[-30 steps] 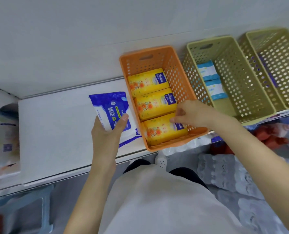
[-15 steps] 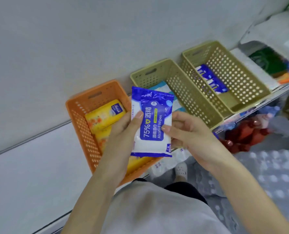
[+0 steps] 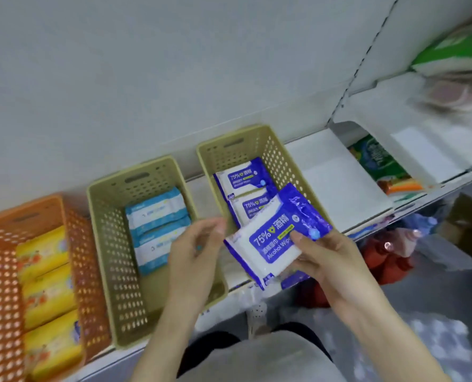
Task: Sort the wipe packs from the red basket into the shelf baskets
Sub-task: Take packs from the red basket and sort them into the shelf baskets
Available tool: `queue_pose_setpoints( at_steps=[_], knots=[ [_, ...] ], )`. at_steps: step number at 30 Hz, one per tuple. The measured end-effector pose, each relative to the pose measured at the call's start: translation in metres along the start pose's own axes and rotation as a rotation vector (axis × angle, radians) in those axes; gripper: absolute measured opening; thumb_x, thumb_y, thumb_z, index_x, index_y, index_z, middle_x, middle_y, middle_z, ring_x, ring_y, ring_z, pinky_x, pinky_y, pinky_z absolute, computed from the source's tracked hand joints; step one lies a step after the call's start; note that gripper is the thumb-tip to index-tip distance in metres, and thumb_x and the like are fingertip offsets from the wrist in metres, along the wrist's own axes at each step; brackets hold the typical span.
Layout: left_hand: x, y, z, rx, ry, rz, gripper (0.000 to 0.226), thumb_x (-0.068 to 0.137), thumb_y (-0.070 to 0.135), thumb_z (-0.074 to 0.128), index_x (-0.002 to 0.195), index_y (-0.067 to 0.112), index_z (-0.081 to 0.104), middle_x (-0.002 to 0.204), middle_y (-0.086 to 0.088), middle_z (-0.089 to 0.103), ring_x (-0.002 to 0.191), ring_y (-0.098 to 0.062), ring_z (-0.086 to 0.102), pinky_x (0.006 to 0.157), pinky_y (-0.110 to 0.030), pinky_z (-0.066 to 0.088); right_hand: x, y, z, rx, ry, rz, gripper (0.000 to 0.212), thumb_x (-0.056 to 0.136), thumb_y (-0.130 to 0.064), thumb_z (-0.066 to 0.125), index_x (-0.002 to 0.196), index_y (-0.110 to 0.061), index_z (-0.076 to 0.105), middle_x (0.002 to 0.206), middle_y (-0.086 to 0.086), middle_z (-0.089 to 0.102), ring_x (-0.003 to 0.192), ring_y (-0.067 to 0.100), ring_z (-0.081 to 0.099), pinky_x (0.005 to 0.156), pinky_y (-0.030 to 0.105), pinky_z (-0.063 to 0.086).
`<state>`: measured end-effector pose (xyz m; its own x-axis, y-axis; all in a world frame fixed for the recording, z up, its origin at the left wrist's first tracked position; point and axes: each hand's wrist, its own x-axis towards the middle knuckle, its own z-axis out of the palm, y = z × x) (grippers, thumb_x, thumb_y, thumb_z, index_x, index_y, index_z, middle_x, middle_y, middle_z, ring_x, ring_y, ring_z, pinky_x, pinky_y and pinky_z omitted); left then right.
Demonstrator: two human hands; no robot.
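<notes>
My right hand (image 3: 327,260) pinches a blue and white alcohol wipe pack (image 3: 276,235), thumb on its front, over the near end of the right beige basket (image 3: 256,142). Two matching alcohol packs (image 3: 245,180) lie in that basket. My left hand (image 3: 199,252) hovers just left of the held pack, fingers loosely curled and holding nothing. The middle beige basket (image 3: 113,216) holds light blue wipe packs (image 3: 157,210). The orange basket (image 3: 75,244) at the left holds three yellow packs (image 3: 44,255).
All three baskets stand on a white shelf (image 3: 339,183) against a white wall. Green packaged goods (image 3: 378,161) sit farther right on the shelf. Below the shelf edge are red items (image 3: 386,263) and plastic-wrapped goods on the floor.
The alcohol wipe pack has passed from both hands to my right hand alone and moved right, over the right beige basket. My left hand has let go. The view has swung right.
</notes>
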<state>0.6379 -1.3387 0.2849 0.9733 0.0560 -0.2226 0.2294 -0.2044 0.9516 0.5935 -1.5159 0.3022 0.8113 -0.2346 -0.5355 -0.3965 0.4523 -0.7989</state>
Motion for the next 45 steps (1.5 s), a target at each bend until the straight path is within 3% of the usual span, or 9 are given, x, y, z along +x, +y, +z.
queue_pose_setpoints(
  at_steps=[3, 7, 12, 15, 19, 23, 28, 34, 45],
  knots=[
    [0.008, -0.021, 0.018, 0.282, 0.138, 0.11, 0.016, 0.091, 0.033, 0.057, 0.107, 0.034, 0.06, 0.114, 0.011, 0.057, 0.107, -0.003, 0.052, 0.089, -0.006, 0.035, 0.028, -0.001, -0.012, 0.035, 0.076, 0.127, 0.04, 0.084, -0.011, 0.066, 0.121, -0.001, 0.057, 0.11, 0.014, 0.07, 0.098, 0.026, 0.07, 0.073, 0.032, 0.059],
    [0.005, -0.039, 0.033, 0.533, 0.008, 0.148, 0.056, 0.093, 0.056, 0.041, 0.137, 0.022, 0.047, 0.148, 0.002, 0.035, 0.139, -0.008, 0.024, 0.116, -0.028, 0.017, 0.055, -0.002, -0.004, 0.098, 0.073, 0.266, 0.037, 0.086, -0.007, 0.065, 0.121, 0.001, 0.055, 0.11, 0.014, 0.07, 0.095, 0.023, 0.07, 0.075, 0.032, 0.059],
    [0.011, -0.028, 0.029, 0.468, -0.016, 0.189, 0.049, 0.093, 0.051, 0.041, 0.133, 0.025, 0.047, 0.131, 0.014, 0.051, 0.125, 0.001, 0.038, 0.115, -0.023, 0.009, 0.062, -0.008, 0.001, 0.174, -0.028, 0.295, 0.038, 0.085, -0.003, 0.062, 0.121, 0.004, 0.056, 0.11, 0.015, 0.07, 0.097, 0.023, 0.07, 0.075, 0.032, 0.06],
    [0.021, -0.004, 0.023, 0.088, -0.071, 0.018, 0.026, 0.09, 0.035, 0.061, 0.115, 0.031, 0.054, 0.115, 0.011, 0.065, 0.102, 0.001, 0.058, 0.094, -0.017, 0.043, 0.052, -0.013, 0.003, 0.147, -0.112, 0.249, 0.037, 0.08, -0.005, 0.064, 0.117, 0.0, 0.059, 0.109, 0.013, 0.071, 0.098, 0.022, 0.07, 0.072, 0.027, 0.059],
    [0.037, 0.006, 0.011, -0.077, -0.114, -0.019, 0.021, 0.083, 0.006, 0.068, 0.088, 0.024, 0.059, 0.085, 0.006, 0.071, 0.076, -0.003, 0.068, 0.061, -0.014, 0.052, 0.061, -0.029, 0.002, -0.153, -0.069, 0.096, 0.063, 0.066, -0.011, 0.074, 0.124, -0.013, 0.051, 0.118, 0.011, 0.066, 0.098, 0.02, 0.069, 0.07, 0.026, 0.058],
    [0.037, 0.007, 0.006, -0.006, -0.27, 0.015, 0.022, 0.082, 0.006, 0.07, 0.09, 0.024, 0.061, 0.082, 0.007, 0.072, 0.073, 0.001, 0.067, 0.059, -0.012, 0.048, 0.087, -0.07, 0.001, -1.022, -0.253, -0.458, 0.07, 0.073, -0.021, 0.078, 0.131, -0.036, 0.041, 0.13, -0.007, 0.052, 0.116, 0.004, 0.052, 0.093, 0.019, 0.045],
    [0.035, 0.001, 0.016, 0.046, -0.314, 0.007, 0.022, 0.084, 0.013, 0.069, 0.093, 0.03, 0.059, 0.091, 0.01, 0.072, 0.091, -0.005, 0.068, 0.073, -0.032, 0.057, 0.116, -0.088, 0.037, -1.325, -0.955, -0.078, 0.021, 0.08, -0.002, 0.071, 0.1, -0.009, 0.068, 0.087, -0.001, 0.072, 0.074, -0.001, 0.066, 0.069, 0.011, 0.051],
    [0.028, -0.035, 0.024, 0.557, -0.012, 0.257, 0.061, 0.086, 0.047, 0.057, 0.139, 0.021, 0.043, 0.15, 0.003, 0.033, 0.14, -0.006, 0.02, 0.117, -0.025, 0.014, 0.176, -0.065, 0.033, -1.518, -1.036, 0.116, 0.011, 0.08, -0.005, 0.072, 0.088, -0.011, 0.069, 0.072, -0.012, 0.072, 0.07, 0.0, 0.067, 0.068, 0.02, 0.054],
    [0.025, -0.064, 0.036, 0.752, 0.046, 0.246, 0.066, 0.095, 0.052, 0.036, 0.15, 0.019, 0.025, 0.16, -0.004, 0.009, 0.146, -0.01, -0.008, 0.119, -0.038, 0.004, 0.187, 0.005, 0.02, -1.821, -0.944, -0.038, 0.027, 0.082, -0.016, 0.072, 0.109, -0.009, 0.069, 0.095, -0.001, 0.063, 0.098, 0.017, 0.06, 0.082, 0.025, 0.045]
  ],
)
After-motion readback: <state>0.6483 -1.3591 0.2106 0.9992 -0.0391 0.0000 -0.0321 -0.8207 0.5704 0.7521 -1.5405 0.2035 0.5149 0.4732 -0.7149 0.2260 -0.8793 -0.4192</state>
